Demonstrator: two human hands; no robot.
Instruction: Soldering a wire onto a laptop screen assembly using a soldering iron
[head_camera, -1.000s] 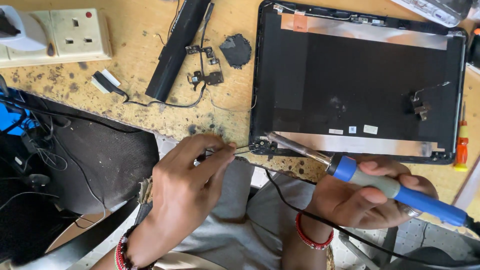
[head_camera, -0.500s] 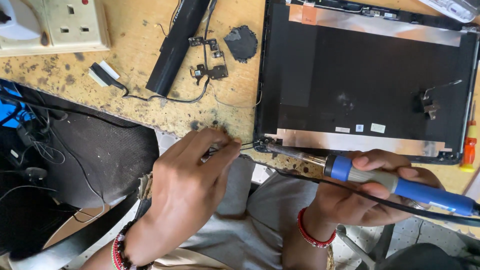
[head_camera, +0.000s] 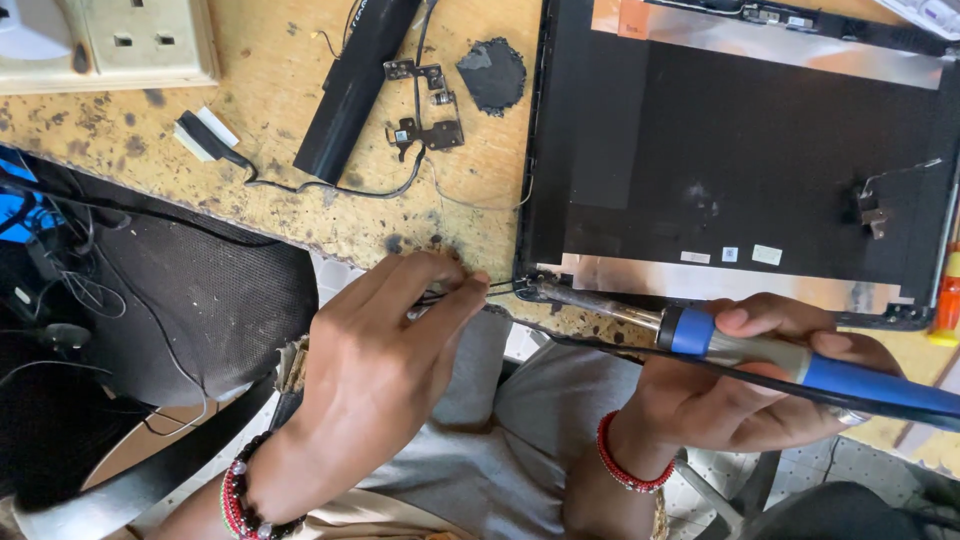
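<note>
- The laptop lid shell lies inside-up on the worn wooden counter; its near-left corner juts just past the counter's front edge.
- The right hand, below the lid's front edge, has its fingers wrapped round the blue-handled soldering iron; the metal tip touches the lid's near-left corner.
- The left hand, left of that corner, pinches a thin wire between thumb and fingers, narrow and closed on it; the wire's end reaches the same corner.
- Left of the lid lie small metal hinge brackets, a black hinge cover strip and a dark torn pad; further left sits a wall socket block.
- Inside the lid, near its right edge, sits a small bracket with wire.
- An orange tool handle lies just right of the lid.
</note>
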